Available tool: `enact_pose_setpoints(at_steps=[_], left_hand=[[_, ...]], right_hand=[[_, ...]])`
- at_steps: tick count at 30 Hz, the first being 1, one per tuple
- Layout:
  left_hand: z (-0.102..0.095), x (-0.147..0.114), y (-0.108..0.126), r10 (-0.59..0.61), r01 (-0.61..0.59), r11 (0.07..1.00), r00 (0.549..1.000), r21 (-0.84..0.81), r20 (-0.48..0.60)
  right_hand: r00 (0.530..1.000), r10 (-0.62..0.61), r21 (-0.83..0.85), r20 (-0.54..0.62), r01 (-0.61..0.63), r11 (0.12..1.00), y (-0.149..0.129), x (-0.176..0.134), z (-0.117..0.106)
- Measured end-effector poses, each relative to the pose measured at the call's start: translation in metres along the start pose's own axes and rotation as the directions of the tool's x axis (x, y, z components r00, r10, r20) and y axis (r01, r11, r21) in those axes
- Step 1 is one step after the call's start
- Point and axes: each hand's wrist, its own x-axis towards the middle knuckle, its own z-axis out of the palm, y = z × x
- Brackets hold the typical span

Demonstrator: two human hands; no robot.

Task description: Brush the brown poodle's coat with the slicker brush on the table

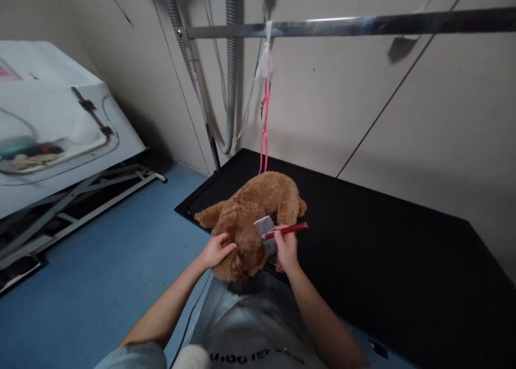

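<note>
A curly brown dog (pixel 260 194) is on the black grooming table (pixel 363 251), its head close to my body at the near edge. My left hand (pixel 217 251) grips the fur at the left side of the head, with the thumb on top and some fingers hidden in the coat. In my right hand (pixel 286 248) is a slicker brush (pixel 292 229) with a red handle and a pale flat head. The brush head lies against the fur at the right side of the dog's head.
A pink grooming loop (pixel 264 138) hangs behind the dog from a metal bar (pixel 342 25). Grey ribbed hoses (pixel 231 63) run down the wall. At left stands a white washing tub (pixel 76 122) on a metal frame, with blue floor (pixel 137 240) before it.
</note>
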Motion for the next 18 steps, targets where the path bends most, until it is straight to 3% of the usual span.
enact_pose_setpoints(at_steps=[2,3,4,7,10,12,15,16,18], left_hand=[[0.000,0.001,0.007,-0.005,0.005,0.999,1.000,0.033,0.000],[0.000,0.002,0.012,-0.006,0.006,0.998,1.000,0.066,0.000],[0.000,0.003,0.018,0.005,-0.004,0.994,1.000,0.113,-0.012],[0.007,0.003,0.040,0.146,-0.112,0.948,0.985,0.298,-0.096],[0.024,0.001,0.064,0.316,-0.271,0.873,0.948,0.404,-0.046],[0.038,0.003,0.077,0.314,-0.284,0.831,0.949,0.479,0.018],[0.050,0.014,0.091,0.219,-0.191,0.782,0.975,0.593,0.024],[0.051,0.018,0.092,0.195,-0.165,0.783,0.981,0.600,0.015],[0.048,0.026,0.087,0.152,-0.104,0.825,0.987,0.556,-0.041]], right_hand=[[0.967,0.065,0.025,0.248,-0.073,0.997,0.004,-0.003,-0.001],[0.949,0.106,0.035,0.298,-0.122,0.992,0.007,-0.003,-0.001],[0.954,0.136,0.054,0.268,-0.155,0.986,0.009,-0.003,-0.002],[0.993,0.121,0.127,-0.003,-0.120,0.985,0.016,0.004,-0.008],[0.994,0.100,0.098,0.032,-0.103,0.990,0.017,0.017,-0.022],[0.994,0.104,0.079,-0.040,-0.100,0.992,0.013,0.026,-0.034],[0.967,0.050,0.086,-0.249,-0.029,0.996,0.005,0.029,-0.048],[0.968,0.038,0.093,-0.249,-0.015,0.996,0.003,0.026,-0.049],[0.993,0.067,0.118,-0.101,-0.055,0.991,0.003,0.018,-0.044]])
